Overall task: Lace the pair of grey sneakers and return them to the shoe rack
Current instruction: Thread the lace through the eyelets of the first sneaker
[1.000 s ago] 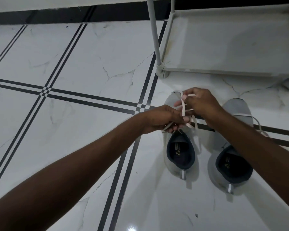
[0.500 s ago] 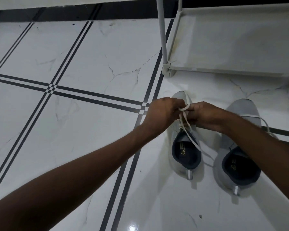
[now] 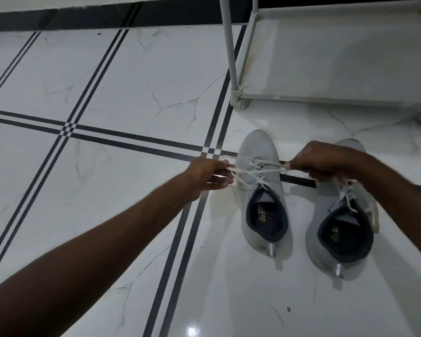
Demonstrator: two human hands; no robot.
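Note:
Two grey sneakers stand side by side on the white tiled floor, toes pointing away from me. Across the left sneaker (image 3: 258,152) a white lace (image 3: 258,170) is stretched sideways. My left hand (image 3: 208,173) grips one lace end to the left of that shoe. To its right, my right hand (image 3: 326,161) grips the other end, over the toe of the right sneaker (image 3: 336,215). The right sneaker's white lace hangs loose beside its opening, partly hidden by my right forearm.
A pale shoe rack (image 3: 253,98) stands just beyond the shoes at the upper right, its bottom shelf bare, with an upright post (image 3: 229,45) at its left corner. Dark lines cross the floor tiles (image 3: 107,93). A black skirting runs along the far wall.
My hands were together over the left sneaker's tongue; they have moved apart sideways, drawing the lace taut across the shoe.

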